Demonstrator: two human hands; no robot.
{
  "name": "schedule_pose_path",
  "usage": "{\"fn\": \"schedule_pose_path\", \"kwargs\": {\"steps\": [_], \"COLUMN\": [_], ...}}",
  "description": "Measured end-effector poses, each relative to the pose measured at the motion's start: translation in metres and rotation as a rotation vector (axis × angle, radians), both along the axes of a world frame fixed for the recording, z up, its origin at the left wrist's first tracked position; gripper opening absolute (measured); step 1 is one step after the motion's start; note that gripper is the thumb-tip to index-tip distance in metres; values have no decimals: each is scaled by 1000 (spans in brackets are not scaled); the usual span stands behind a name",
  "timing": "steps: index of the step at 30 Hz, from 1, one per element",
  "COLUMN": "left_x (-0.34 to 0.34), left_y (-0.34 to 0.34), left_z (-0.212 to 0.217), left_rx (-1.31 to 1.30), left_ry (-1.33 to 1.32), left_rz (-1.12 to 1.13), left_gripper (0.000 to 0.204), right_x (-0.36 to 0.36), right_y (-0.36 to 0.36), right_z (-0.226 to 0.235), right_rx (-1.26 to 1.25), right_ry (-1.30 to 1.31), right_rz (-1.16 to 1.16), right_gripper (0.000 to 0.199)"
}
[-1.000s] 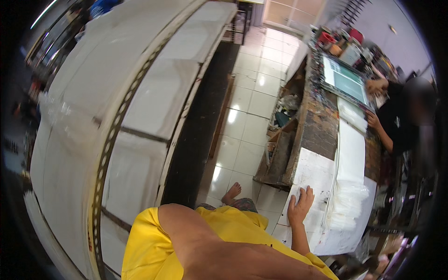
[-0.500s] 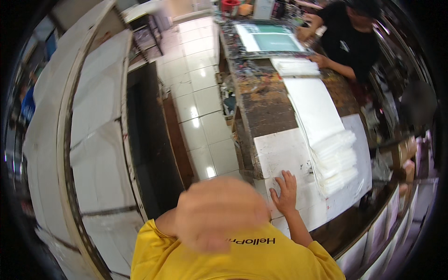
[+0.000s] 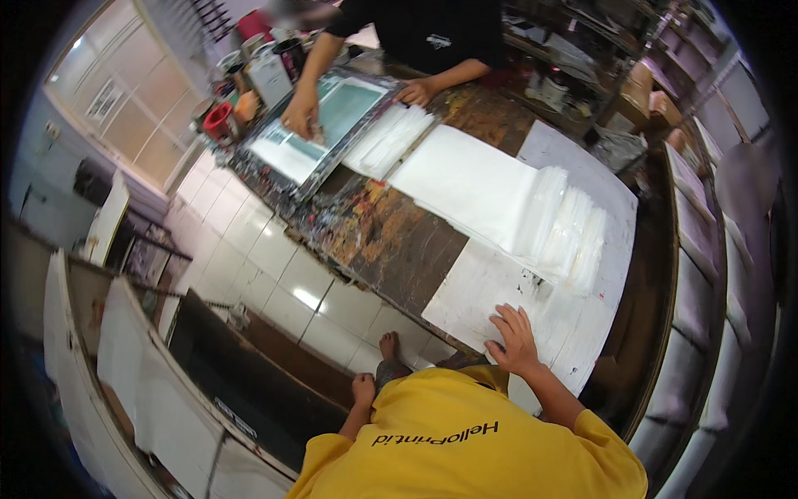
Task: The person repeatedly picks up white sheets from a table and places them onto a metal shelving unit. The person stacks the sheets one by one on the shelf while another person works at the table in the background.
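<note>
White, dark-smudged board (image 3: pixel 472 289) lies flat beneath the right hand (image 3: pixel 517 345).

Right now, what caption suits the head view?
Right hand on a white board near a white stack, left hand beside the leg; co-worker at a frame.

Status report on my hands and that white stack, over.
Right hand open on flat white board; left hand lower, grip unclear. Fanned stack of thin white sheets untouched by either. Co-worker's hands beyond, at green framed screen.
</note>
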State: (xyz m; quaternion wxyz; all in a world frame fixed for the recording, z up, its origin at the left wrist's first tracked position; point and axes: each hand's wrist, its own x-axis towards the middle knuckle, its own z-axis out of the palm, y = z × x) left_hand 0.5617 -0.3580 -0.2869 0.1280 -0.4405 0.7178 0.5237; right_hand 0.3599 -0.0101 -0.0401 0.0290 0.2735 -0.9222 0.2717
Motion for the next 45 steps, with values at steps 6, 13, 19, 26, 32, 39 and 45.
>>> {"fn": "schedule_pose_path", "kwargs": {"steps": [6, 13, 19, 26, 32, 39, 45], "left_x": [-30, -148, -206, -185, -140, -140, -188], "left_y": [-131, -192, -162, -71, -56, -84, -81], "left_z": [-47, -14, -20, -1, 76, 120, 193], "left_rx": [153, 122, 346, 229, -183, 151, 117], "left_ry": [-75, -7, 58, 116, 280, 292, 627], "left_rz": [19, -130, -341, -877, -1447, -579, -423], "left_gripper": [29, 22, 21, 34, 39, 24, 21], "right_x": [4, 9, 17, 29, 44, 59, 69], "right_y": [-41, -65, -79, -79, -77, -80, -82], "right_z": [-6, -7, -11, -21, -25, -24, -26], "right_rx": [23, -24, -66, -91, -103, -141, -266], "right_ry": [-7, 32, 64, 115, 113, 104, 67], "right_rz": [-251, -470, -556, -591, -600, -597, -641], "right_gripper": [45, 36, 36, 36, 37, 36, 28]}}
